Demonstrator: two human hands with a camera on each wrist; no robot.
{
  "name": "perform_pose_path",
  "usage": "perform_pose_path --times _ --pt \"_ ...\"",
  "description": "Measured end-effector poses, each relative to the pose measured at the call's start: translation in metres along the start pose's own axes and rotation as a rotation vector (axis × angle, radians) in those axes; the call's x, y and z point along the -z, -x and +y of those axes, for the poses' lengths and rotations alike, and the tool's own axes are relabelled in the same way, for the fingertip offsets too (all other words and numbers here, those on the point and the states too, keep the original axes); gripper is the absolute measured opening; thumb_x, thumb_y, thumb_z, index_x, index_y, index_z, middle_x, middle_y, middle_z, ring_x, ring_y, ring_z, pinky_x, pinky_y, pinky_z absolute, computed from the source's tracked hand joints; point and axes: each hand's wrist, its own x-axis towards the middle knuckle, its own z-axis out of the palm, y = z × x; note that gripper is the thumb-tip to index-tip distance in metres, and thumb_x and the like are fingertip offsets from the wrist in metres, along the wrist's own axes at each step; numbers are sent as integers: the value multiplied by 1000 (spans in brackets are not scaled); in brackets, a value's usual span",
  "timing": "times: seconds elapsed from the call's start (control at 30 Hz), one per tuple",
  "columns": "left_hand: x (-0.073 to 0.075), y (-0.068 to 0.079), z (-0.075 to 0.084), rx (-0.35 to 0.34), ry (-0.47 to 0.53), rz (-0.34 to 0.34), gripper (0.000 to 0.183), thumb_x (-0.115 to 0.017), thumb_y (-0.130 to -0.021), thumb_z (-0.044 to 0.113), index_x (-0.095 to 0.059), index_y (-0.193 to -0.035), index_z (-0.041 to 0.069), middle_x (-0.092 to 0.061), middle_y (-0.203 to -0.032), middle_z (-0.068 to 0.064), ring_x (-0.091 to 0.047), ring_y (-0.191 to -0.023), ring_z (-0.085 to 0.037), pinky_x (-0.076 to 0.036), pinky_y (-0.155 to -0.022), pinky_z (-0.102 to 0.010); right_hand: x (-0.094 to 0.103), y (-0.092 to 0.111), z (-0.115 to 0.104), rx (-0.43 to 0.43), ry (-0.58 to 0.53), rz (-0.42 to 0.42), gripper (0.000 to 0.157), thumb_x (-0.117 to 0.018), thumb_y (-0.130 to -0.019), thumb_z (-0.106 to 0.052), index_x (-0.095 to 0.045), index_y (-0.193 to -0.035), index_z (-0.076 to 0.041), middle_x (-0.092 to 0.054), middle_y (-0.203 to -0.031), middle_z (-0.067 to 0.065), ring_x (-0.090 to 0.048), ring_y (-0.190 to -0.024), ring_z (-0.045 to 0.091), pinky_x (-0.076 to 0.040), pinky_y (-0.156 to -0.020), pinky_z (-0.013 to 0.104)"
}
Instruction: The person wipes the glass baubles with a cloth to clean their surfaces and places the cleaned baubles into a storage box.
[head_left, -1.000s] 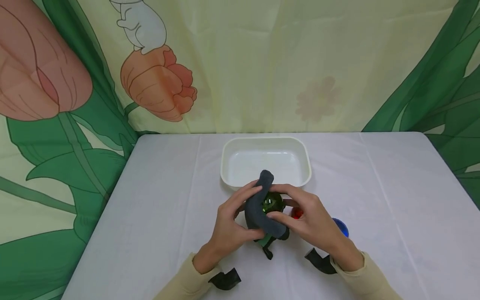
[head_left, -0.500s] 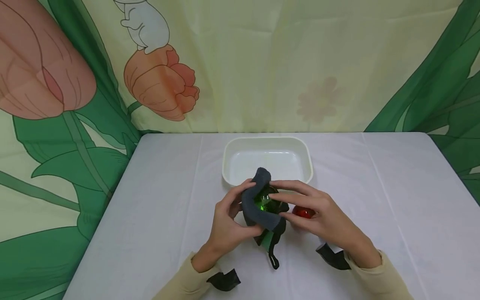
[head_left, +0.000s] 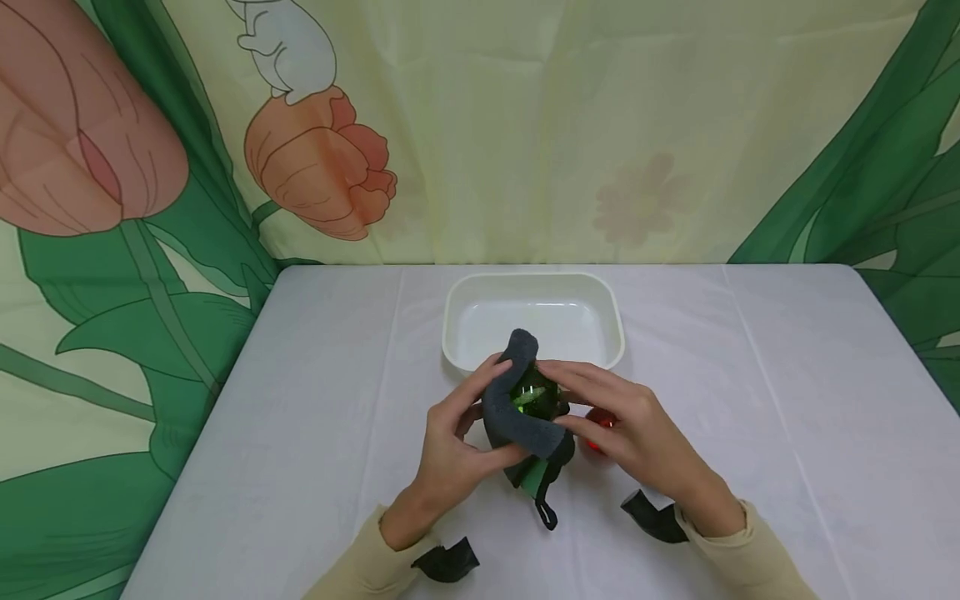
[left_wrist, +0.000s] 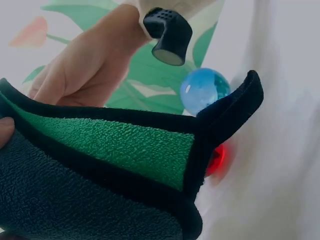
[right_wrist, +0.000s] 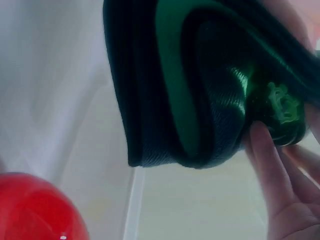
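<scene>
My left hand grips a folded dark grey-blue cloth from the left, thumb near its lower edge. The cloth has black edging, a hanging loop and a green face, plain in the left wrist view. A clear green ball nestles in the fold of the cloth. From the right, my right hand holds this ball between thumb and fingers. In the right wrist view the fingers press on the ball beside the cloth.
A white tray stands behind the hands. A red ball lies partly behind my right hand. The left wrist view shows a blue ball, hidden in the head view. Black wrist cameras sit at both sleeves.
The cloth and green ball have shifted slightly left and up. My right fingers moved over the ball, out to the right, then back in a little. The blue ball went out of the head view.
</scene>
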Motion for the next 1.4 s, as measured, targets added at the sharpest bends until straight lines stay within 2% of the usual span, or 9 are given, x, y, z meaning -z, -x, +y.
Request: perform_pose_path --times 0.13,0.3,0.4,0.6,0.7,0.87,1.07,1.27,1.4 --pt "1 -1 -1 -3 3 3 72 -75 -61 -16 -48 -127 -6 -46 -133 -22 -52 -115 -29 -52 -80 -34 0 -1 -4 -144 -85 2 57 -71 -76 -2 -52 -130 -7 -56 -125 8 -66 -91 16 -54 -65 24" --pt "3 3 -12 -6 24 19 75 -75 -59 -14 -47 -127 -4 -50 -130 -19 -56 -109 -30 -53 -77 -35 3 0 -8 -160 -32 -66 58 -70 -80 -7 -49 -133 -13 -54 -128 2 -64 -94 12 -53 -67 23" --pt "3 6 -21 -3 35 22 76 -76 -60 -11 -46 -129 -1 -50 -130 -17 -57 -107 -30 -53 -76 -35 5 -1 -9 -83 50 -76 61 -71 -79 -10 -47 -135 -15 -49 -131 -1 -60 -100 10 -51 -72 18" --pt "3 6 -20 4 62 38 75 -74 -61 -13 -45 -129 -2 -49 -129 -18 -57 -106 -30 -53 -76 -36 2 -8 -6 243 156 -13 38 -55 -92 -22 -56 -123 -1 -51 -127 15 -52 -112 23 -45 -78 13" --pt "2 3 -11 11 77 46 74 -73 -60 -17 -46 -128 -6 -49 -128 -21 -57 -106 -29 -53 -76 -36 0 -9 -6 278 169 1 36 -50 -95 -23 -57 -122 0 -52 -126 16 -50 -115 25 -44 -83 15" --pt "2 0 1 31 76 51 70 -73 -61 -19 -45 -125 -11 -48 -128 -25 -56 -107 -26 -53 -76 -34 -2 -7 -6 236 171 0 38 -47 -95 -25 -55 -124 -1 -50 -129 15 -49 -116 23 -44 -82 13" --pt "2 2 1 54 86 48 70 -73 -62 -18 -45 -126 -11 -48 -128 -24 -56 -107 -26 -53 -75 -33 -6 -3 -4 168 172 11 42 -47 -95 -29 -54 -127 -4 -49 -130 12 -52 -107 17 -43 -71 12" --pt "2 1 2 57 91 22 71 -73 -63 -19 -44 -127 -10 -45 -132 -24 -55 -107 -26 -52 -78 -32 -4 3 -6 -60 98 -18 50 -63 -86 -21 -49 -133 -11 -51 -128 4 -60 -97 13 -49 -62 16" --pt "2 1 1 71 79 12 71 -72 -61 -19 -45 -126 -9 -45 -132 -22 -54 -110 -27 -51 -80 -33 -2 4 -6 -124 67 -29 57 -71 -79 -11 -50 -132 -12 -55 -124 2 -63 -95 14 -52 -65 20"
